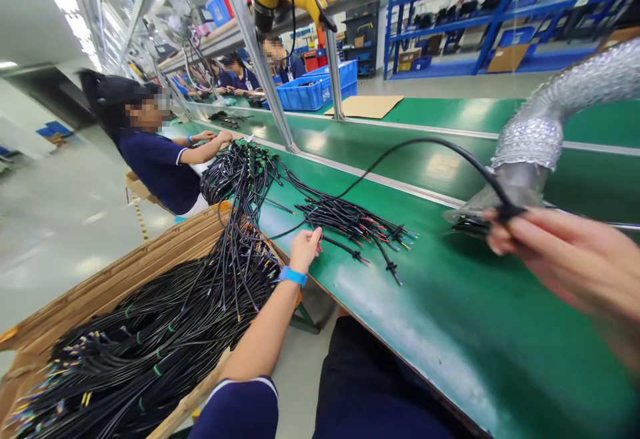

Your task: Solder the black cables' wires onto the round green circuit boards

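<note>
Out at the far right of the view, the right grip (565, 259) is closed, its fingers (540, 239) curled around a black cable (425, 140) near the cable's end. From there the cable arcs up and back over the green surface (450, 312) toward a tangle of wire harnesses (245, 172), well to the left of that grip. Just behind the right grip, a clear plastic hood (515, 189) ends a silver foil duct (545, 119), which rises away to the right edge.

Nearer the middle, the left grip (303, 250) is open, fingers spread, at the near edge of the surface, with a blue wristband (293, 276) on the wrist. Just beyond it lies a loose spread of black harnesses (355, 222) with red and yellow wire tips. Whether the left grip touches a thin wire passing close by, I cannot tell.

Below and left of the left grip, a cardboard box (95, 292) holds a dense mass of black cables (150, 352) with green bands. Farther left, a co-worker (160, 169) in a navy polo has both hands at the far end of the tangle
</note>
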`<state>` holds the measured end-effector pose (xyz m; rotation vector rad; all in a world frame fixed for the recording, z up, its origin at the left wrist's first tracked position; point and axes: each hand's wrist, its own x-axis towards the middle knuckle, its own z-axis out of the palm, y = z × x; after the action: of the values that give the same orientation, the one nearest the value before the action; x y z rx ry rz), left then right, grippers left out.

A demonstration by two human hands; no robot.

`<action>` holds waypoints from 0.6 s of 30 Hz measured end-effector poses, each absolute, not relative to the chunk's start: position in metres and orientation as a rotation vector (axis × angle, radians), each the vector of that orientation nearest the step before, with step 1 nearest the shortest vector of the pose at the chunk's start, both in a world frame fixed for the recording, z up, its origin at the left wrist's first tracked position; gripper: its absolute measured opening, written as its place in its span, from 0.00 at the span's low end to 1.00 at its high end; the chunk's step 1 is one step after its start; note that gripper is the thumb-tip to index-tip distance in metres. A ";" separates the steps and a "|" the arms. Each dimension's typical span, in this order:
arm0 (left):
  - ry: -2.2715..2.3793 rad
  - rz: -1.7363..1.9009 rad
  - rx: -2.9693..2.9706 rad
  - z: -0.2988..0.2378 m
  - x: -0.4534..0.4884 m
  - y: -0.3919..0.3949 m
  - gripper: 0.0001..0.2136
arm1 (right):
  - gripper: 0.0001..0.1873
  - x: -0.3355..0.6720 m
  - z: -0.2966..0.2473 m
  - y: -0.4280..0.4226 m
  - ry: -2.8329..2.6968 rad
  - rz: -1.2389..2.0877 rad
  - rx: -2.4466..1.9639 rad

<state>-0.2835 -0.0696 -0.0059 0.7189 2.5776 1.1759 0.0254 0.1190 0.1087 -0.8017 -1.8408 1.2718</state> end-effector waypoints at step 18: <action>2.916 0.767 0.932 -0.028 -0.302 -0.058 0.12 | 0.14 -0.074 0.013 0.139 -2.583 0.517 -1.034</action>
<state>-0.3022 -0.0582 -0.0276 0.9322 2.9156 0.7667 -0.0745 0.1386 0.0132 -1.0344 -2.5831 0.5169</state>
